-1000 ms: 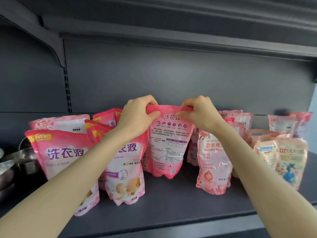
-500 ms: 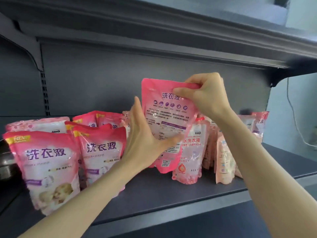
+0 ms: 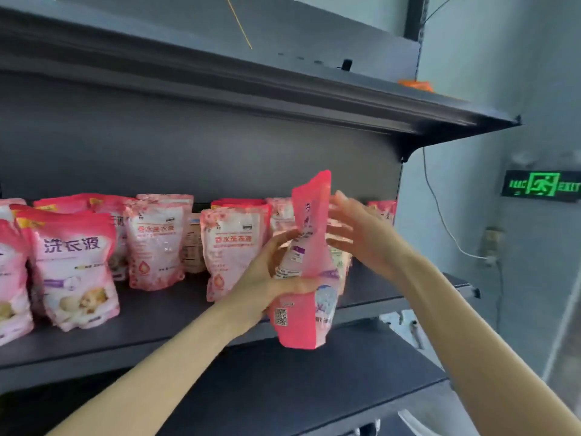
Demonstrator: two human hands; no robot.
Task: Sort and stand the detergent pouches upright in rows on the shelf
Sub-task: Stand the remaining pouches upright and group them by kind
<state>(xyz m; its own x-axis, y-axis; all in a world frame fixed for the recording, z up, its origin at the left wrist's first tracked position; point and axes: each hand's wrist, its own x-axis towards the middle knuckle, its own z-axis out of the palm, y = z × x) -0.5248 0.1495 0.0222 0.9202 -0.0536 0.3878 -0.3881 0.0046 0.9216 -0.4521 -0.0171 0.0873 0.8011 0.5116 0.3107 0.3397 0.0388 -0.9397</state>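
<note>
My left hand [image 3: 267, 278] grips the pouch [image 3: 309, 262] edge-on, off the shelf's [image 3: 157, 322] near right edge; my right hand [image 3: 355, 234], fingers spread, perhaps steadies it for turning.

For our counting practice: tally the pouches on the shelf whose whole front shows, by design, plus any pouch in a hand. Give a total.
Bright pink pouch, big purple lettering: 1
Pale floral pouches: 2
Held pouch, in the left hand: 1
Total: 4
Other pouches are overlapped or cut off, so they are not counted.
</note>
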